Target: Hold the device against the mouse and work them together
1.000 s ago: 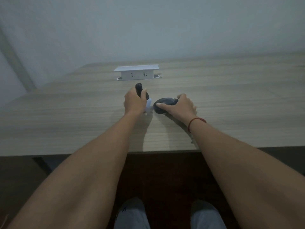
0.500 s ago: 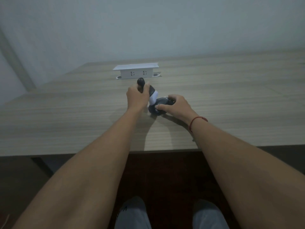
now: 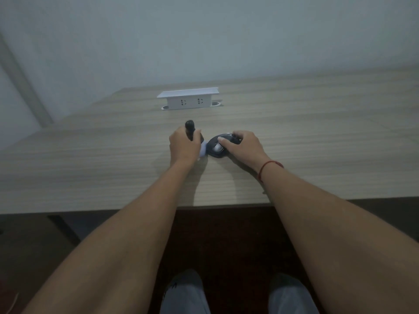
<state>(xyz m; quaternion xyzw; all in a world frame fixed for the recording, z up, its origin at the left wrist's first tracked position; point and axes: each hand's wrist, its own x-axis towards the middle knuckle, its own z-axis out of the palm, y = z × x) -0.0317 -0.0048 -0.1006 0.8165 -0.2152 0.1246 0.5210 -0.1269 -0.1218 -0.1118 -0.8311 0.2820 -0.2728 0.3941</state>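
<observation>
My left hand (image 3: 184, 146) grips a dark handled tool (image 3: 190, 129) whose black end sticks up above the fist; a pale bluish-white part (image 3: 203, 150) shows below the hand, close against the dark object beside it. My right hand (image 3: 242, 145) holds a dark rounded mouse-like object (image 3: 215, 150) on the wooden table (image 3: 113, 168), fingers curled over its top and thumb at its side. The two hands sit close together at the table's middle.
A white pop-up socket box (image 3: 189, 100) with two outlets stands further back on the table. A red string circles my right wrist (image 3: 269, 167). The table's front edge runs just below my forearms; my knees show at the bottom.
The dark object under my right hand has shifted slightly, and a lighter patch of it now shows beside my fingers. My left hand stays gripping the tool with small movements.
</observation>
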